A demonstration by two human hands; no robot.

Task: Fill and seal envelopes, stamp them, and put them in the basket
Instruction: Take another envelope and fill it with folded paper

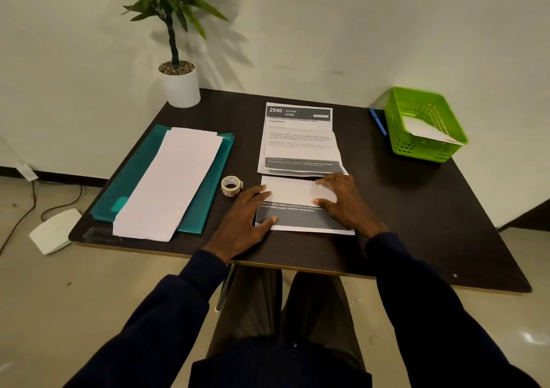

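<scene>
A seated person is pressing both hands onto a folded printed sheet (pixel 293 192) lying at the near middle of the dark bench (pixel 416 212). The left hand (pixel 242 221) is lying flat on the sheet's left edge with its fingers (pixel 263 194) spread wide. The right hand (pixel 342 201) is bearing down on the right side, fingers extended and holding nothing. A stack of printed pages (pixel 299 142) is lying just beyond the sheet, and a roll of tape (pixel 231 186) is sitting just beside the left hand. Long white envelopes (pixel 172 179) are resting on a teal folder (pixel 134 173) to the left. The green basket (pixel 412 146) is standing at the far right corner with one white envelope (pixel 425 130) inside, a blue pen (pixel 378 122) beside it.
</scene>
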